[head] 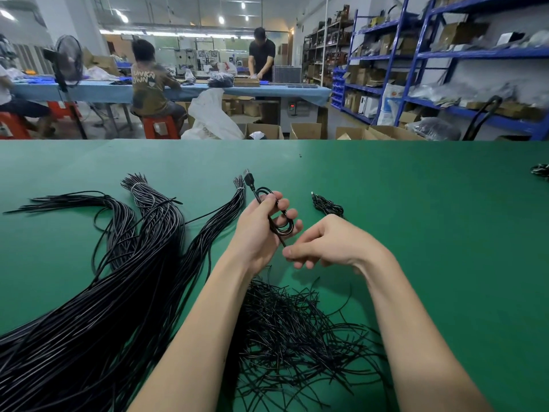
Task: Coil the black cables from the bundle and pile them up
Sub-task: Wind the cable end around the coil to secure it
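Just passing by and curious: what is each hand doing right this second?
Left hand: grip closed around a partly coiled black cable.
Right hand: fingertips pinching the loose end of the same cable.

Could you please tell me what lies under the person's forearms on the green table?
A loose tangle of thin black ties spreads beneath both forearms; whatever the arms cover stays hidden.
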